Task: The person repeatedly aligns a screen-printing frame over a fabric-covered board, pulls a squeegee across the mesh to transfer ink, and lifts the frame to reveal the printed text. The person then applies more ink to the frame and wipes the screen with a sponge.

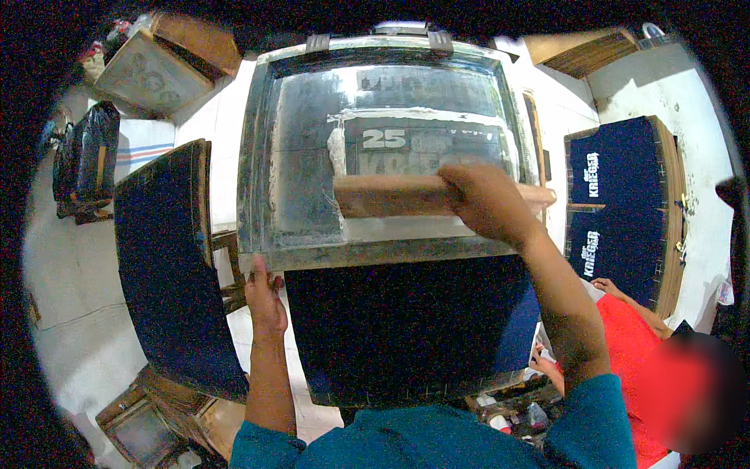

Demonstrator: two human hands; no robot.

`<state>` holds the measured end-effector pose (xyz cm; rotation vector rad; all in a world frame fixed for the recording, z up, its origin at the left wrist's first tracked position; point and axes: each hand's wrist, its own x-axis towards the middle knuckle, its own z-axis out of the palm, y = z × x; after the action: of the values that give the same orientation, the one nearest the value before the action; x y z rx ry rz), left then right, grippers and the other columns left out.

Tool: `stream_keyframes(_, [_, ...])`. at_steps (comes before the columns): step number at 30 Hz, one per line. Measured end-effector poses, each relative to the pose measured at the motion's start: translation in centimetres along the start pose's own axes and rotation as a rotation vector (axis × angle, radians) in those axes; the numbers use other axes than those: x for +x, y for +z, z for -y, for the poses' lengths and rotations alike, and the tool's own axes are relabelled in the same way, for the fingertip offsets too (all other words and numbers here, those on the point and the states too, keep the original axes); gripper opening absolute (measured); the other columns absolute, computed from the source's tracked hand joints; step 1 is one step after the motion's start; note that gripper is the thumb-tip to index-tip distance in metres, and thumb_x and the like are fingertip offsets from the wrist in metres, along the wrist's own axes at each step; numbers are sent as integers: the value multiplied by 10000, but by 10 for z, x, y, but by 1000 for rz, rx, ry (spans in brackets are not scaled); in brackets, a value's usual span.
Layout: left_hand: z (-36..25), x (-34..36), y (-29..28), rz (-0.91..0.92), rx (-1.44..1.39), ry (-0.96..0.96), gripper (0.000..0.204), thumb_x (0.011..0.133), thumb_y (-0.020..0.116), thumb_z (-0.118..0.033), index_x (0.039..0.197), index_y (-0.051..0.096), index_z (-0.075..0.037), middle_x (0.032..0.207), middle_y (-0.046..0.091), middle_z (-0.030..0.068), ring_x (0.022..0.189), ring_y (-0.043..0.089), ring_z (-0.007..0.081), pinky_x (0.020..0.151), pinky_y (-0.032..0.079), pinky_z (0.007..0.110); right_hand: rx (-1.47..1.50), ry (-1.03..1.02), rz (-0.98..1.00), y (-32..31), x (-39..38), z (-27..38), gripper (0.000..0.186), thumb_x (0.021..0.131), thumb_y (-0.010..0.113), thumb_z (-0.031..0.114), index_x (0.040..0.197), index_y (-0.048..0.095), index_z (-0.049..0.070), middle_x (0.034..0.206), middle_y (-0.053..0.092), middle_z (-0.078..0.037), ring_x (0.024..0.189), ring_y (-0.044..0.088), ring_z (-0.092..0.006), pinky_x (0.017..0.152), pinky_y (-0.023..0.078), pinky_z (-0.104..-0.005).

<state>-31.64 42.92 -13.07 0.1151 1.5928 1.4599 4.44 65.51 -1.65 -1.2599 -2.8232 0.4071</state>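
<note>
A silk-screen printing frame (375,256) lies over dark navy fabric (406,336) in front of me, held by metal hinge clamps (441,41) at its far edge. My right hand (488,199) is closed around the wooden handle of a squeegee (383,195), which lies crosswise on the mesh. White ink (336,152) edges the pale stencil on the mesh, left of and beyond the squeegee. My left hand (266,301) is at the frame's near left corner, fingers bent against its edge. The squeegee's blade edge is hidden.
Boards with navy fabric stand left (168,258) and right (625,195); the right one bears white prints. A co-worker in a red top (633,336) is close at my right. Another screen (148,78) leans at the far left. Small containers (535,414) lie low at the right.
</note>
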Motion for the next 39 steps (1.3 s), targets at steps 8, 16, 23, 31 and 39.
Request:
stream_keyframes(8, [-9, -8, 10, -12, -46, 48, 507, 998, 678, -455, 1330, 577, -87, 1216, 651, 6, 1029, 599, 126, 897, 456, 296, 17, 20, -77, 9, 17, -6, 203, 847, 660, 129, 1044, 675, 83, 956, 735, -189, 885, 717, -422, 781, 567, -534])
stream_keyframes(16, [-22, -11, 9, 31, -97, 3, 441, 1026, 640, -423, 1299, 607, -77, 1208, 664, 32, 1027, 623, 165, 894, 480, 324, 67, -110, -84, -20, 178, -118, 284, 938, 584, 273, 1085, 716, 69, 1095, 739, -201, 1023, 720, -403, 911, 562, -493])
stream_keyframes(23, [-28, -18, 16, 51, -171, 34, 463, 1008, 639, -476, 1290, 618, -109, 1158, 661, 24, 1016, 585, 165, 889, 455, 340, -56, 197, -191, 22, 7, 13, 319, 873, 584, 75, 1175, 656, 145, 1133, 697, -110, 1118, 645, -336, 993, 434, -550])
stream_keyframes(31, [-67, -47, 25, 47, -150, 107, 489, 1038, 571, -479, 1347, 594, -101, 1188, 662, 35, 1012, 599, 176, 923, 464, 356, -50, 143, -544, -5, -80, 69, 306, 879, 665, 244, 1169, 685, 150, 1173, 696, -93, 1107, 634, -314, 994, 419, -538])
stream_keyframes(39, [-256, -53, 60, 113, 258, 1045, 483, 1090, 488, -402, 1413, 570, -53, 1353, 639, 112, 1248, 599, 239, 1102, 435, 397, -307, 285, -763, -228, 16, 74, 477, 835, 711, 529, 1060, 733, 110, 1087, 714, -130, 1052, 635, -320, 951, 426, -513])
